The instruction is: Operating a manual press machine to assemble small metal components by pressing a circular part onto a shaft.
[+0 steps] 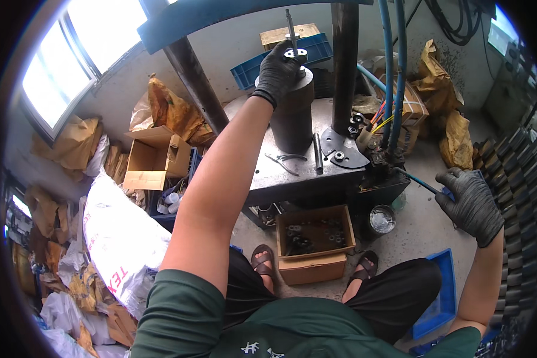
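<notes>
Knees (400, 286) in black trousers were spread apart, with sandalled feet (262, 262) on either side of an open cardboard box (313, 255) that held small dark metal parts (301, 238). A shallow blue tray (450, 286) lay on the floor at the right, and a white sack (125, 232) bulged at the left. A round can (382, 219) stood just beside the box. The gloved right hand (470, 206) was at the outer end of a blue lever (416, 180); its fingers were partly bent, but whether they gripped the lever could not be told. On the desk (262, 174) lay pliers (283, 164), a short dark bar (317, 152) and a flat dark plate (352, 158) bearing a small ring (339, 156). Behind these rose a thick dark cylinder (292, 122). Over its top, the gloved left hand (278, 71) had its fingers closed on a pale metal piece (295, 53), and a slim upright rod (290, 27) rose above that piece. Farther back, a blue crate (244, 77) showed between two dark posts (344, 65).
</notes>
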`<action>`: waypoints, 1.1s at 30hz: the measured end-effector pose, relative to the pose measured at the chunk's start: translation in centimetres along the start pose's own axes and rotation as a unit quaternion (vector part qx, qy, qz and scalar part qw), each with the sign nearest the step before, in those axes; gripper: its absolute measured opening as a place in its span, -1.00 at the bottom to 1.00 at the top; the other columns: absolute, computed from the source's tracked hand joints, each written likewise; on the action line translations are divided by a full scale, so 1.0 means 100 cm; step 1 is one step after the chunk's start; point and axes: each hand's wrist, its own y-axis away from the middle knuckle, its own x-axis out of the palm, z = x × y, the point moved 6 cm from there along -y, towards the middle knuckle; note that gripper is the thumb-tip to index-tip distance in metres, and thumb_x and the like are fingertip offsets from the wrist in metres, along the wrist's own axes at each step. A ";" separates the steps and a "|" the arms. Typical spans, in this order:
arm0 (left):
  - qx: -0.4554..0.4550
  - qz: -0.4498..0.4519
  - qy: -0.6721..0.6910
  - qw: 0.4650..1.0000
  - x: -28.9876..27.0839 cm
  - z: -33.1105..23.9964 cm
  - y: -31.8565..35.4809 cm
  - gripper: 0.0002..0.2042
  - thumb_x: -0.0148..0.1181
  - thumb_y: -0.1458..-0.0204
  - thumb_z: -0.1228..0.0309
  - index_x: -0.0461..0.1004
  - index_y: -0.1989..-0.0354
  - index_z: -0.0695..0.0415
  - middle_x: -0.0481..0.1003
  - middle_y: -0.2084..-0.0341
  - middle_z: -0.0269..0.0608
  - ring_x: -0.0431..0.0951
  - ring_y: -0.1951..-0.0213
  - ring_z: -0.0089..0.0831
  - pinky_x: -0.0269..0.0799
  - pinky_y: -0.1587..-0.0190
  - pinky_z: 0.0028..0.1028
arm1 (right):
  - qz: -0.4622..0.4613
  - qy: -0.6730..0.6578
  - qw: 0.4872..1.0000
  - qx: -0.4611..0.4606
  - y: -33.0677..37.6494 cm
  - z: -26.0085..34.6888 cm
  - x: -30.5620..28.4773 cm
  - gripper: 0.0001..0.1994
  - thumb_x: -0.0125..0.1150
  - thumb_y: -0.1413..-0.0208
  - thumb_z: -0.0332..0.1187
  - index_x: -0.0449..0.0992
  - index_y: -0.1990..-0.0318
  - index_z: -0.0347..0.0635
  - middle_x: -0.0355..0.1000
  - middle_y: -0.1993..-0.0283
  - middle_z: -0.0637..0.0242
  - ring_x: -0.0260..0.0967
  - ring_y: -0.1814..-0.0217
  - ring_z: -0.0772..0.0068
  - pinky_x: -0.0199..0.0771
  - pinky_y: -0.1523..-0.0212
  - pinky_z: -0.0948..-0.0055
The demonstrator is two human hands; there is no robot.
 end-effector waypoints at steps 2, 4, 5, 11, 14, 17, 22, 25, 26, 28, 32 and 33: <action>-0.023 0.012 0.057 0.998 0.004 0.011 -0.001 -0.52 0.43 -0.11 0.36 0.45 -0.19 0.17 0.59 0.37 -0.20 0.56 0.39 -0.58 0.56 0.31 -0.51 | 0.196 0.031 0.977 0.075 0.013 -0.023 0.028 -0.60 0.31 -0.03 -0.24 0.60 -0.01 -0.23 0.53 0.03 -0.04 0.53 0.03 -0.04 0.53 -0.03 0.09; -0.015 0.006 0.090 0.996 0.005 0.017 -0.004 -0.53 0.43 -0.11 0.37 0.45 -0.18 0.17 0.57 0.40 -0.23 0.54 0.41 -0.60 0.55 0.33 -0.52 | 0.174 -0.012 0.983 0.053 0.026 -0.025 0.037 -0.62 0.28 -0.03 -0.23 0.61 0.02 -0.24 0.55 0.04 -0.04 0.54 0.04 -0.03 0.54 -0.02 0.09; -0.002 0.004 0.119 0.993 0.005 0.018 -0.006 -0.54 0.43 -0.11 0.38 0.45 -0.17 0.17 0.55 0.42 -0.26 0.52 0.42 -0.61 0.54 0.34 -0.53 | 0.160 -0.053 0.985 0.049 0.034 -0.024 0.043 -0.63 0.26 -0.04 -0.22 0.62 0.04 -0.24 0.56 0.06 -0.03 0.55 0.06 -0.03 0.55 -0.01 0.10; 0.026 -0.019 0.076 0.997 0.003 0.022 -0.007 -0.51 0.47 -0.07 0.33 0.46 -0.16 0.18 0.52 0.45 -0.27 0.50 0.44 -0.59 0.52 0.37 -0.52 | 0.147 -0.043 0.985 0.079 0.074 -0.012 0.083 -0.82 0.22 0.01 -0.32 0.60 0.38 -0.27 0.51 0.38 -0.03 0.51 0.25 -0.14 0.54 0.17 0.05; -0.052 0.017 0.083 0.995 0.008 0.033 -0.009 -0.40 0.46 -0.03 0.18 0.46 -0.21 0.20 0.64 0.14 0.07 0.70 0.16 -0.22 0.60 0.04 -0.34 | 0.124 -0.025 0.988 0.087 0.084 -0.006 0.090 -0.82 0.21 -0.02 -0.29 0.56 0.43 -0.23 0.49 0.38 -0.04 0.51 0.28 -0.13 0.54 0.18 0.05; -0.037 0.005 0.071 0.997 0.008 0.034 -0.012 -0.41 0.46 -0.03 0.16 0.47 -0.20 0.18 0.64 0.14 0.08 0.70 0.17 -0.22 0.59 0.03 -0.32 | 0.119 -0.013 0.989 0.092 0.086 -0.006 0.091 -0.82 0.21 -0.02 -0.29 0.56 0.45 -0.24 0.49 0.38 -0.05 0.51 0.28 -0.13 0.54 0.18 0.04; -0.020 -0.001 0.038 0.999 0.008 0.035 -0.014 -0.45 0.45 -0.03 0.13 0.50 -0.16 0.12 0.65 0.18 0.08 0.70 0.19 -0.20 0.58 0.04 -0.30 | 0.128 -0.013 0.988 0.088 0.079 -0.012 0.085 -0.81 0.22 -0.02 -0.29 0.55 0.46 -0.24 0.49 0.39 -0.05 0.51 0.28 -0.14 0.53 0.18 0.02; -0.006 -0.004 0.056 0.998 0.007 0.031 -0.012 -0.50 0.44 -0.06 0.26 0.49 -0.15 0.15 0.60 0.29 -0.09 0.63 0.30 -0.38 0.57 0.19 -0.41 | 0.151 -0.030 0.984 0.085 0.072 -0.017 0.079 -0.82 0.21 0.00 -0.33 0.60 0.38 -0.28 0.52 0.37 -0.07 0.53 0.25 -0.13 0.55 0.15 0.04; -0.013 0.005 0.070 0.997 0.009 0.029 -0.011 -0.53 0.45 -0.09 0.39 0.46 -0.16 0.20 0.55 0.40 -0.26 0.55 0.41 -0.58 0.56 0.34 -0.53 | 0.135 -0.051 0.986 0.088 0.070 -0.019 0.075 -0.79 0.21 -0.02 -0.31 0.62 0.31 -0.27 0.54 0.33 -0.06 0.54 0.23 -0.11 0.56 0.13 0.07; 0.002 0.005 0.076 0.997 0.007 0.022 -0.009 -0.54 0.44 -0.09 0.40 0.46 -0.16 0.20 0.55 0.39 -0.26 0.55 0.41 -0.58 0.56 0.33 -0.54 | 0.123 -0.081 0.984 0.097 0.064 -0.025 0.068 -0.71 0.21 -0.03 -0.33 0.65 0.13 -0.26 0.59 0.23 -0.05 0.58 0.15 -0.06 0.58 0.04 0.13; -0.037 0.022 0.079 0.996 0.005 0.012 -0.003 -0.59 0.42 -0.11 0.41 0.48 -0.11 0.24 0.56 0.37 -0.26 0.55 0.36 -0.59 0.57 0.30 -0.55 | 0.056 -0.123 0.988 0.081 0.057 -0.026 0.058 -0.72 0.22 -0.01 -0.48 0.60 0.08 -0.32 0.60 0.14 0.01 0.59 0.09 -0.02 0.59 0.02 0.16; -0.094 0.039 0.121 0.987 0.008 0.016 -0.001 -0.61 0.41 -0.12 0.41 0.49 -0.09 0.25 0.56 0.36 -0.26 0.55 0.35 -0.59 0.58 0.30 -0.56 | 0.060 -0.124 0.987 0.080 0.057 -0.025 0.058 -0.72 0.22 -0.01 -0.48 0.60 0.08 -0.32 0.60 0.14 0.01 0.59 0.09 -0.02 0.59 0.02 0.16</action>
